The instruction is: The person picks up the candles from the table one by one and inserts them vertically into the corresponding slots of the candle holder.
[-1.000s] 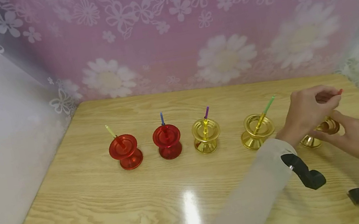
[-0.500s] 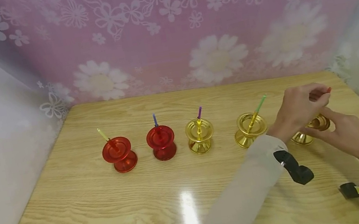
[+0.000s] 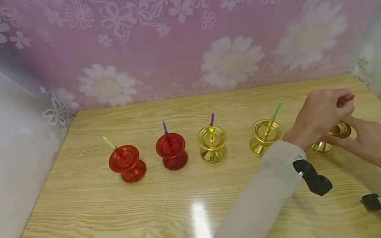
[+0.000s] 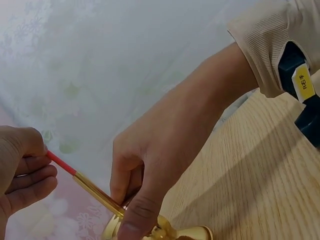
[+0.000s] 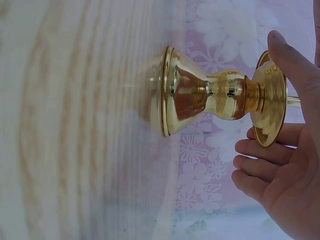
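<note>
At the table's right side, my left hand [image 3: 322,117] pinches the top of a thin red candle [image 4: 61,162] between thumb and fingertips. The candle's lower end is in the slim gold tube [image 4: 95,192] that rises from a gold candle holder [image 5: 187,90]. That tube leans toward my left hand in the left wrist view. My right hand [image 3: 368,143] grips the holder's dish [image 5: 270,105] at its rim, thumb on one side and fingers on the other. In the head view both hands cover much of this holder, and only the candle's red tip shows.
To the left stand two gold holders, one with a green candle [image 3: 277,108] and one with a purple candle [image 3: 212,119]. Further left are two red holders, bearing a blue candle [image 3: 165,127] and a yellow candle [image 3: 108,142]. A floral backdrop [image 3: 182,69] rises behind the wooden table [image 3: 117,225].
The whole head view shifted slightly between the first two frames. Since then my left hand has moved a little to the right, still pinching the red candle; my right hand keeps its grip on the holder.
</note>
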Demonstrator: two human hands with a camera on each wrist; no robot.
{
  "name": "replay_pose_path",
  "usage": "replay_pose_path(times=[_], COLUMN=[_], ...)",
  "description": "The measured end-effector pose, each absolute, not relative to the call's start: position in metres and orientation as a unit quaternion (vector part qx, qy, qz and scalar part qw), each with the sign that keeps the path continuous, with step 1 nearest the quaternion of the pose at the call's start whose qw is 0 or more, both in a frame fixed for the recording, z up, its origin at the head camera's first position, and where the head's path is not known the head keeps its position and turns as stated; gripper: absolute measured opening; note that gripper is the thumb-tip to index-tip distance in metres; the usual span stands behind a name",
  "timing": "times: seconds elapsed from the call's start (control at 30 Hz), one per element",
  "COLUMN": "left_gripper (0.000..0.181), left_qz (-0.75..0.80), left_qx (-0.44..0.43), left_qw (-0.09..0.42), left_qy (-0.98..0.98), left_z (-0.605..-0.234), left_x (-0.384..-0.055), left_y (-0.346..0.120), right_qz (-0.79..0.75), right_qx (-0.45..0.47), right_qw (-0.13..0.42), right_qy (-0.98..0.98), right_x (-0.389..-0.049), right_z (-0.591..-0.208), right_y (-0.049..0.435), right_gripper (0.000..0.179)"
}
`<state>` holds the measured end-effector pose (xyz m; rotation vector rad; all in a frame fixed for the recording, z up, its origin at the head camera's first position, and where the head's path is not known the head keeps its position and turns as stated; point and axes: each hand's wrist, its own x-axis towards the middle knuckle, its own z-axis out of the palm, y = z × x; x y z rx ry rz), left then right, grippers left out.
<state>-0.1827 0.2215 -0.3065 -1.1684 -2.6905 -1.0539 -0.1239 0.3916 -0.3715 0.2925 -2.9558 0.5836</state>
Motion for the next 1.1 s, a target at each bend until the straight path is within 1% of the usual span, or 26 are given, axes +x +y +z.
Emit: replay_pose_path(times=[0.1, 0.27, 0.37, 0.53, 0.7, 0.9, 1.1], left_gripper=[0.027, 0.026, 0.027, 0.028, 0.023, 0.017, 0.019], left_qz=[-0.311, -0.295, -0.299, -0.304, -0.296, -0.304, -0.309], left_qx=[-0.374, -0.374, -0.364, -0.337, -0.332, -0.329, -0.323], left_qw=[0.018, 0.012, 0.007, 0.016, 0.027, 0.019, 0.019], left_qy=[-0.873, -0.879, -0.882, -0.891, -0.895, -0.894, -0.894], left_z=[-0.303, -0.302, -0.301, -0.303, -0.305, -0.307, -0.308], left_x=[-0.181, -0.18, -0.179, -0.176, -0.173, -0.172, -0.171], left_y=[0.224, 0.225, 0.226, 0.229, 0.232, 0.232, 0.229], right_qz=[0.19, 0.191, 0.19, 0.187, 0.186, 0.188, 0.185], right_qx=[0.103, 0.107, 0.109, 0.112, 0.105, 0.096, 0.096], right_qw=[0.059, 0.061, 0.061, 0.053, 0.048, 0.038, 0.037], right_qy=[-0.975, -0.974, -0.974, -0.975, -0.976, -0.977, -0.977], right_x=[-0.125, -0.126, -0.126, -0.127, -0.128, -0.129, -0.13], right_z=[-0.371, -0.371, -0.371, -0.371, -0.371, -0.372, -0.372], right_y=[0.392, 0.391, 0.39, 0.39, 0.391, 0.39, 0.391], right_gripper=[0.073, 0.071, 0.07, 0.071, 0.069, 0.065, 0.065])
